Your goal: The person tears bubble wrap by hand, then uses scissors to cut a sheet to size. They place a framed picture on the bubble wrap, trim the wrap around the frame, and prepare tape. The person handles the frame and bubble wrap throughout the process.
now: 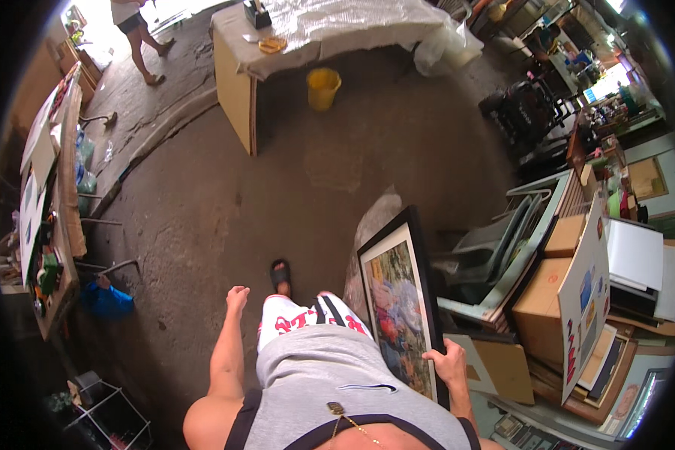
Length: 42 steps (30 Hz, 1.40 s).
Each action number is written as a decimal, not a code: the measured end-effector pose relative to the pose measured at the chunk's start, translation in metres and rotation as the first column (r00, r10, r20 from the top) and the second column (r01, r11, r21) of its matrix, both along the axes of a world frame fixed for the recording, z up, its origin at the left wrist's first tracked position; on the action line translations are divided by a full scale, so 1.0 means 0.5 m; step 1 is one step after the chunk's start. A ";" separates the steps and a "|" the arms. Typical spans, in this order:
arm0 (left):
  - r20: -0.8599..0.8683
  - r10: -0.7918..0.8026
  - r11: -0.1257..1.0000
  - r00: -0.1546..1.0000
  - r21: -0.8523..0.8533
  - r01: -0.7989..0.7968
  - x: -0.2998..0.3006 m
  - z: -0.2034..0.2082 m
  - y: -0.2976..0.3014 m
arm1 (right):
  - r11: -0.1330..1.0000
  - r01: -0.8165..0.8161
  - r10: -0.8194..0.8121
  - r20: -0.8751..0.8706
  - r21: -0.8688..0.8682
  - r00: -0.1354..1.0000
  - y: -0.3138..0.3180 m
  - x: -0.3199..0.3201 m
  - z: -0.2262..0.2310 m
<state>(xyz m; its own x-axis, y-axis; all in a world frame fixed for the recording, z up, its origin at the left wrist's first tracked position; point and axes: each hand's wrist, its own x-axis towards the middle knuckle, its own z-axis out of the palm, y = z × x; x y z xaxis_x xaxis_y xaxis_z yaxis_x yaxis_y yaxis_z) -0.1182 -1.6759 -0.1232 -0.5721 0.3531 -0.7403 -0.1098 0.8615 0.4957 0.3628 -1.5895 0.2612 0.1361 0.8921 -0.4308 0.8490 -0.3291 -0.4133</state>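
Note:
A framed picture (394,300) stands upright at my right side, with a black frame, a white mat and a colourful image. My right hand (449,362) grips its near edge, the thumb on the front and the other fingers partly hidden. My left hand (237,298) hangs beside my left leg with its fingers curled in and nothing showing in them. Clear plastic wrap (379,217) shows behind the picture's far edge.
A covered table (236,112) and a yellow bucket (323,90) stand ahead. On the right are cardboard boxes (541,289), stacked panels and a black wheeled machine (529,112). A cluttered workbench (69,225) lines the left. A person (136,37) stands at the far left.

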 end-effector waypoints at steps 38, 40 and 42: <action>0.096 -0.327 0.382 0.940 0.923 0.039 -0.243 0.796 1.997 | 0.162 -0.896 0.809 0.464 0.414 0.361 1.906 -0.369 0.382; 0.316 -0.060 0.534 0.947 0.812 -0.237 -0.256 0.775 2.055 | 0.085 -0.886 0.808 0.489 0.455 0.329 2.022 -0.389 0.348; 0.363 -0.047 0.624 0.931 0.738 -0.256 -0.314 0.749 2.149 | 0.010 -0.870 0.815 0.500 0.493 0.292 2.148 -0.416 0.309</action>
<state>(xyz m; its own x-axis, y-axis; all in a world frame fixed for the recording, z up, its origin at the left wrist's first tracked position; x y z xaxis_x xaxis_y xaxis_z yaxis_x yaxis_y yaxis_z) -0.2755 -0.6016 0.2513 -0.4294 0.8248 -0.3679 -0.4524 0.1561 0.8780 0.1547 -0.5154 0.4157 -0.9076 0.3688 0.2008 0.3702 0.9284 -0.0320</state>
